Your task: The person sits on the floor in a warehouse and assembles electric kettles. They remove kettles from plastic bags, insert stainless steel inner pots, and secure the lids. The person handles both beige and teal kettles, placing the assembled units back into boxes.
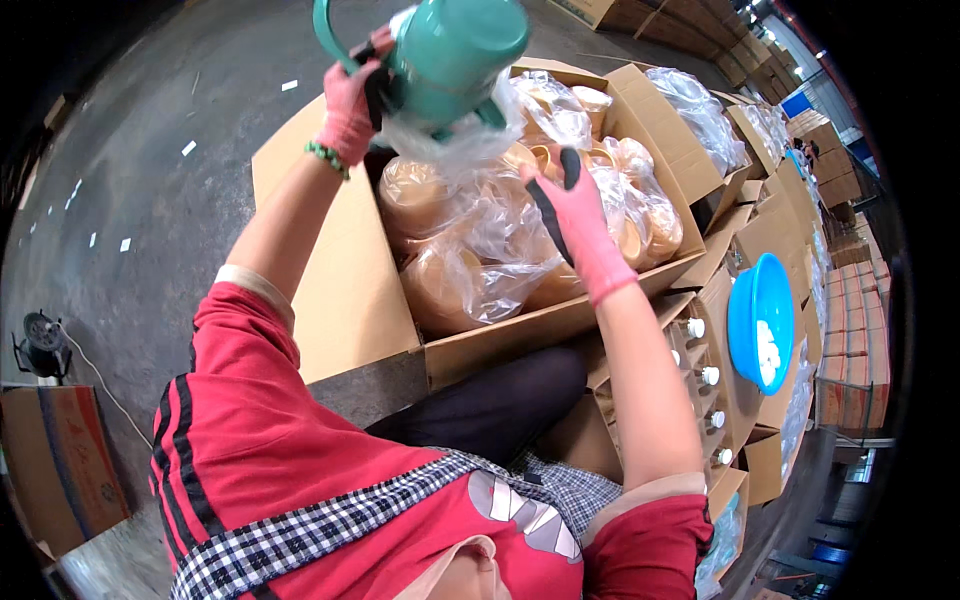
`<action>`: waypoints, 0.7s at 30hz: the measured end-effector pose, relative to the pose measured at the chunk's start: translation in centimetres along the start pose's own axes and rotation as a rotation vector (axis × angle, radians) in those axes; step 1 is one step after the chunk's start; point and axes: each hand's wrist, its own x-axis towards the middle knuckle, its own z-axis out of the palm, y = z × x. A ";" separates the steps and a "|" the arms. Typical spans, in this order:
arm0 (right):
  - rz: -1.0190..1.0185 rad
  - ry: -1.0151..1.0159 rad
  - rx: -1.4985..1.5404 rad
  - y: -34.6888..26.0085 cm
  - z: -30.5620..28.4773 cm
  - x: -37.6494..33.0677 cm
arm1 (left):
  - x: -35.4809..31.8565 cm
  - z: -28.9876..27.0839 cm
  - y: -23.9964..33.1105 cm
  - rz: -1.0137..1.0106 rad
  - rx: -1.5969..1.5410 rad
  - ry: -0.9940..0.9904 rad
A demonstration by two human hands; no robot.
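Head view: left hand (350, 100) gripping one teal jug (450, 55), right hand (575, 215) spread wide over one carton (500, 345).

Grey concrete floor (150, 200) under open cardboard boxes (340, 290), scattered white scraps (189, 148).

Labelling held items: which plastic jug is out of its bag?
The teal jug, raised in the left hand above the box. The beige jugs in the box are all bagged.
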 end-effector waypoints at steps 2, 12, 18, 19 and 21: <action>0.107 -0.023 -0.016 0.9 -0.5 -2.4 | -1.4 -3.0 -3.2 -0.059 -0.004 0.068; 0.574 0.174 -0.073 3.9 -12.5 -19.7 | -1.6 -6.1 -9.2 -0.228 0.846 0.310; 0.670 0.181 -0.295 4.7 -13.7 -27.0 | -6.8 0.5 -3.4 0.396 1.138 -0.270; 0.617 0.209 -0.231 5.2 -13.1 -28.0 | -8.8 1.8 -2.9 0.264 1.133 -0.493; 0.659 0.154 -0.146 5.7 -12.0 -28.5 | -12.3 3.6 -3.5 -0.184 1.357 -0.830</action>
